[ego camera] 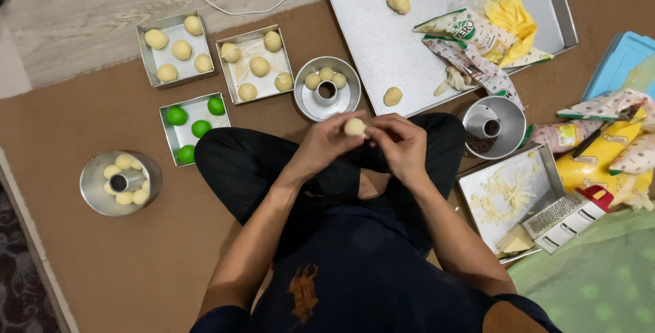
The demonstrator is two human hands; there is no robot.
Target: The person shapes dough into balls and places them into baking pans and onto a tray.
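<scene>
A: Pinching a small pale round dough ball (355, 127) between both hands, right at the midline, above the crossed legs in dark trousers (235, 162).

B: Which hand nearer?

A: Neither really. Left hand (326, 143) cupped under and behind it from the left, fingertips curled onto the ball. Right hand (401, 143) closing on it from the right, thumb and forefinger pressed against its side. Both touching it, no gap visible.

B: Long axis?

A: None to speak of, roughly spherical. Sits at the fingertips, slightly toward the left hand's side, raised off the lap.

B: Nearest container?

A: Straight ahead of the hands, just beyond the fingertips: round shiny metal ring tin with centre tube (327, 89), three or four dough balls already along its far rim, near half bare. Closest to the left hand, only slightly more reach for the right.

B: Others?

A: Ahead and left of the left hand: square metal tin with pale balls (256, 65), another square tin further left (176, 49), square tin holding green balls (196, 128). Far left, well apart: second ring tin (120, 183), filled round. Ahead and right of the right hand: large flat metal tray (382, 39) with two loose balls. Just right of the right hand: empty ring tin (492, 125). Below that, a box grater (566, 218) beside a tray of shredded cheese (508, 193).
</scene>
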